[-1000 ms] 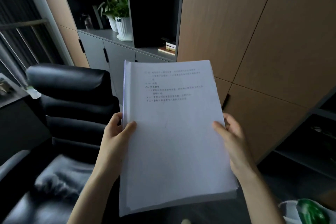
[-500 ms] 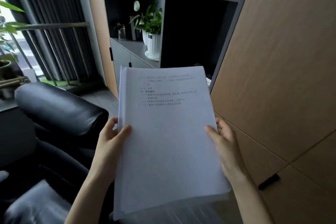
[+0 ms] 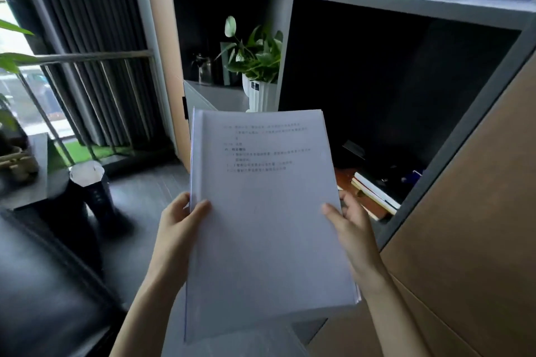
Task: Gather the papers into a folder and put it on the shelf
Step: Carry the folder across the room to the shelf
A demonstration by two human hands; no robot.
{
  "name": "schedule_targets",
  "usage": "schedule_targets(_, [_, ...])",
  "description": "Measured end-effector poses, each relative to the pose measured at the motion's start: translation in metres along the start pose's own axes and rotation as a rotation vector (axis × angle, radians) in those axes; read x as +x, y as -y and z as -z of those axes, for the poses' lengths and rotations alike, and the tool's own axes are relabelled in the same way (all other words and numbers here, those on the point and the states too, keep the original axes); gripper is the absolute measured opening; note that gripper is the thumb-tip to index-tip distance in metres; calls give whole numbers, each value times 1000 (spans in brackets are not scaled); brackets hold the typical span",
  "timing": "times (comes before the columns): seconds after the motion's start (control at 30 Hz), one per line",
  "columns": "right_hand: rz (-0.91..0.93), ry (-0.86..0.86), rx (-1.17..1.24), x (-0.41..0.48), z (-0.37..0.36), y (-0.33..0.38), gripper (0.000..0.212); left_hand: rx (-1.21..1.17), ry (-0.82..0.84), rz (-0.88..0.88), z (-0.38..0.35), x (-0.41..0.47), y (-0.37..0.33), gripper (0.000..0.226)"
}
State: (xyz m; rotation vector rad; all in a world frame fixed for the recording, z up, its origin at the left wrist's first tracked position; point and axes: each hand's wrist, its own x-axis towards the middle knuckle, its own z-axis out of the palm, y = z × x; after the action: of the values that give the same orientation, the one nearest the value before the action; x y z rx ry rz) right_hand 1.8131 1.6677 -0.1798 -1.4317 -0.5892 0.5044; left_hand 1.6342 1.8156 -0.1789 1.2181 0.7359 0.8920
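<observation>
A thick stack of white papers in a clear folder (image 3: 266, 226) fills the middle of the view, top sheet printed with a few lines of text. My left hand (image 3: 179, 229) grips its left edge, thumb on top. My right hand (image 3: 351, 229) grips the right edge the same way. The folder is held in the air in front of a grey shelf unit (image 3: 406, 6), just before its dark open compartment (image 3: 391, 90).
Some books (image 3: 374, 193) lie on the compartment's floor at right. A potted plant in a white pot (image 3: 258, 78) stands in the left compartment. Folded papers and boxes sit on the upper shelf. Wooden cabinet doors (image 3: 478, 211) are at right, a black chair (image 3: 43, 284) at lower left.
The view has swung up and left toward the shelf unit, which is now closer. The folder stays held in both hands in the same grip. The chair has slid to the lower left.
</observation>
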Motion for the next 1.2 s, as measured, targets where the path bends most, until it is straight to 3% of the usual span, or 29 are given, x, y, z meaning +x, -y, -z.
schedule_targets(0.1, [-7,-15,22,59,-12,-7,12,-22,27,27,-11,63,-2,25])
schedule_targets(0.37, [24,-38,-35,177,-15,-33,17,-46,94,46,-49,182,16,7])
schedule_targets(0.57, [35,-86,-126,265,5,-62,21,-21,107,-20,-94,236,39,16])
schedule_targets(0.67, [13,-178,-32,302,10,-75,20,-17,99,-75,-119,249,54,9])
schedule_targets(0.9, [71,-352,0,373,17,-86,24,31,5,-189,-174,276,87,36])
schedule_targets(0.97, [73,-396,-6,391,19,-91,30,51,-44,-209,-186,283,93,34])
schedule_targets(1.2, [32,-452,5,431,32,-103,41,98,16,-213,-223,298,99,22])
